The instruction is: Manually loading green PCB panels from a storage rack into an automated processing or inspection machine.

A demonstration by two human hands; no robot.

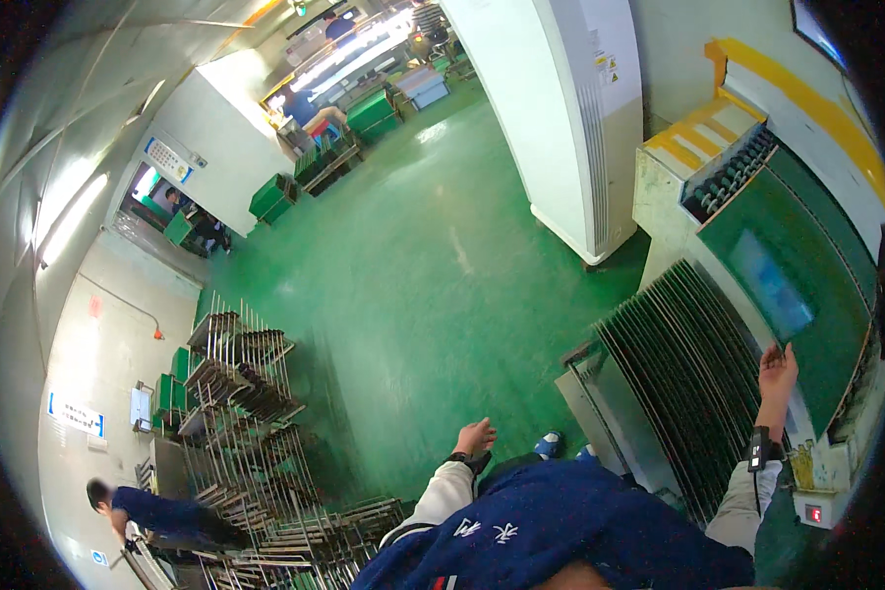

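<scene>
My right hand is at the near-left edge of a large green panel, fingers pointing up and spread. It holds nothing I can see; whether the fingertips touch the panel, I cannot tell. The panel lies on a machine with black rollers, and a bluish-white reflection shows on its surface. My left hand hangs over the floor in front of my body, its fingers loosely bent and nothing visible in them. Left of my right forearm stands a rack with a dense row of thin dark panels.
A tall white cabinet stands ahead. Metal racks line the left, near a person in dark blue. Green bins sit along the far side of the green floor. A small box with a red display is at lower right.
</scene>
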